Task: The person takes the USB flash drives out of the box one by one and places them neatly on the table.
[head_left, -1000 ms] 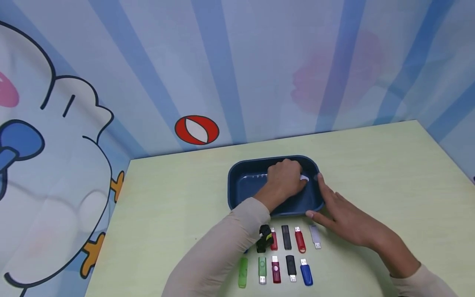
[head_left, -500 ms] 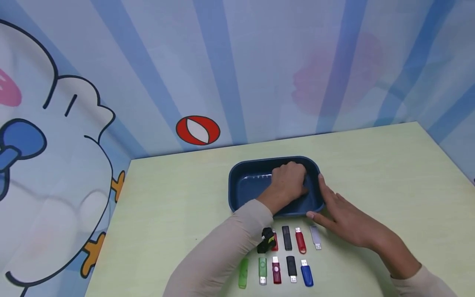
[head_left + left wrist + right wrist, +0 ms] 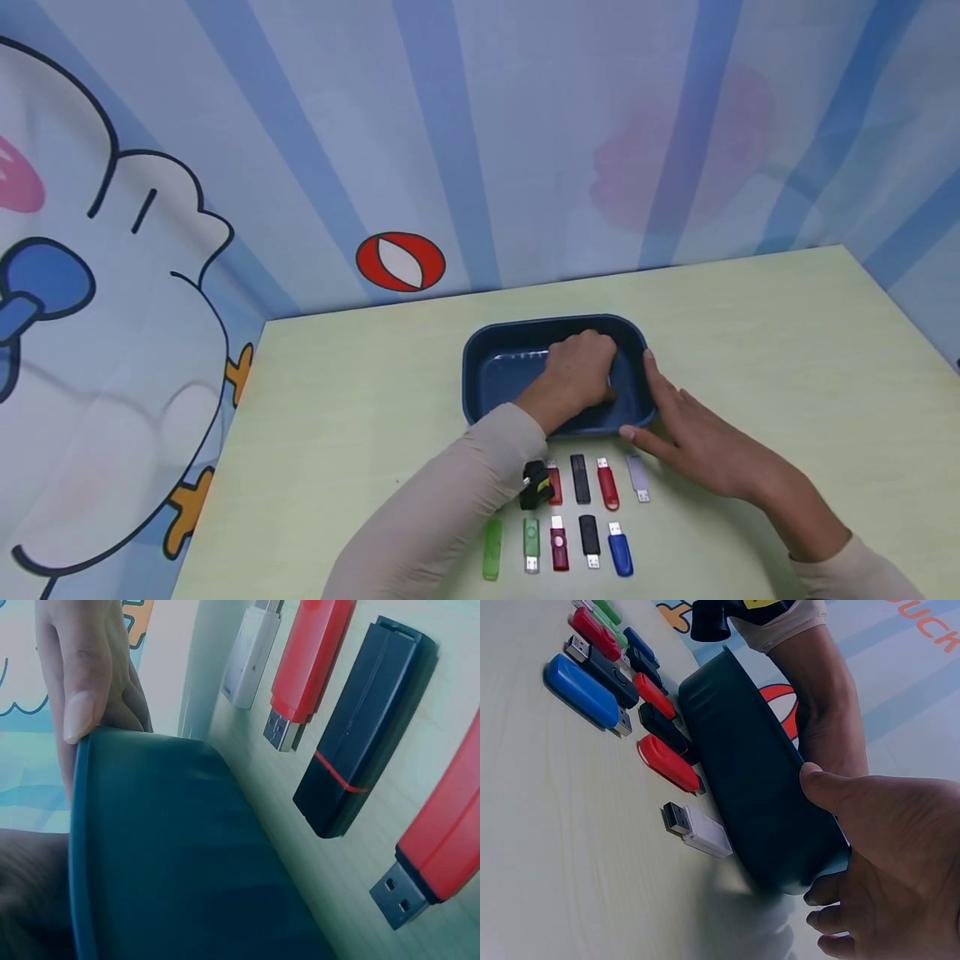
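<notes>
In the head view my left hand [image 3: 579,371] reaches into a dark blue plastic tray [image 3: 504,326], knuckles up and fingers curled low over its floor. A small white tissue-like piece showed beside that thumb earlier; now the hand hides nearly all of it. My right hand [image 3: 697,442] holds the tray's near right corner, thumb at the front rim and fingers along the right side. The right wrist view shows this thumb on the rim of the tray [image 3: 750,787] and the other fingers bent against its outer wall.
Two rows of USB sticks lie before the tray, among them a pale purple one [image 3: 637,478], a red one [image 3: 607,484], a blue one [image 3: 620,550] and a green one [image 3: 491,550]. A black wrist camera [image 3: 536,485] hangs over the rows' left part. A printed backdrop stands behind.
My left hand shifts slightly right and then down inside the tray, and the white piece goes out of sight under it. The right hand and the tray stay in place.
</notes>
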Action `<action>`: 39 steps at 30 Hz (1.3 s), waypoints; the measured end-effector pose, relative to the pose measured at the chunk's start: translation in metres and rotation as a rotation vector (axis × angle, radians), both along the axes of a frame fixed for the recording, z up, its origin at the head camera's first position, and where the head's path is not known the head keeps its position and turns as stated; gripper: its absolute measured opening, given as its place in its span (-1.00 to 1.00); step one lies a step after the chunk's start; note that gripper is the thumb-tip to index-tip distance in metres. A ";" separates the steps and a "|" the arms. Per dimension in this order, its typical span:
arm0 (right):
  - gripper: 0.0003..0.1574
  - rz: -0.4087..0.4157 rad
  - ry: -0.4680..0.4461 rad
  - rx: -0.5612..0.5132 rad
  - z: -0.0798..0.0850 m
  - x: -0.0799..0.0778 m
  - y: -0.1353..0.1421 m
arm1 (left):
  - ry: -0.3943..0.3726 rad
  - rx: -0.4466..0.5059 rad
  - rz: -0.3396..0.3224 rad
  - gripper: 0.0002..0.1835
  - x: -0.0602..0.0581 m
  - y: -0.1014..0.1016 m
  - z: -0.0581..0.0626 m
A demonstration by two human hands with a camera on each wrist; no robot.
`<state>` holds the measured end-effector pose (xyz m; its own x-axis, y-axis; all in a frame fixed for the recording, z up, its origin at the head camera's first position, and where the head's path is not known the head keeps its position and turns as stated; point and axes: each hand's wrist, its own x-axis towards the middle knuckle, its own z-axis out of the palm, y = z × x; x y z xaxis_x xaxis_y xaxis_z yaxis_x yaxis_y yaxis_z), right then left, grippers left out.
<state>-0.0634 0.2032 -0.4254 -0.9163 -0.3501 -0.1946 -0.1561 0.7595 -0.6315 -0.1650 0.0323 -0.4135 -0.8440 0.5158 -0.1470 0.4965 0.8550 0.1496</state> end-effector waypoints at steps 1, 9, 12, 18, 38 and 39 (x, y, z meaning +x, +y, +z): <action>0.36 0.000 0.000 0.000 0.000 0.000 0.000 | 0.000 -0.005 0.002 -0.77 0.000 0.000 0.000; 0.35 0.002 -0.003 0.000 -0.002 0.000 0.002 | 0.018 -0.025 0.002 -0.76 0.000 0.000 -0.002; 0.35 0.008 0.008 0.001 -0.001 -0.001 0.003 | 0.034 -0.015 0.001 -0.70 0.000 0.000 -0.001; 0.35 0.012 0.014 -0.011 0.000 -0.003 0.005 | 0.041 0.022 -0.002 -0.61 0.003 -0.003 0.007; 0.34 0.034 0.051 -0.001 -0.001 -0.006 0.009 | 0.156 0.096 -0.121 -0.62 0.044 -0.020 0.041; 0.33 0.037 0.056 -0.001 -0.002 -0.006 0.009 | 0.157 0.092 -0.124 -0.61 0.046 -0.021 0.042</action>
<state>-0.0692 0.2117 -0.4269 -0.9122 -0.3840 -0.1430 -0.2191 0.7520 -0.6217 -0.1189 0.0114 -0.3713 -0.7823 0.6220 0.0334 0.6201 0.7725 0.1368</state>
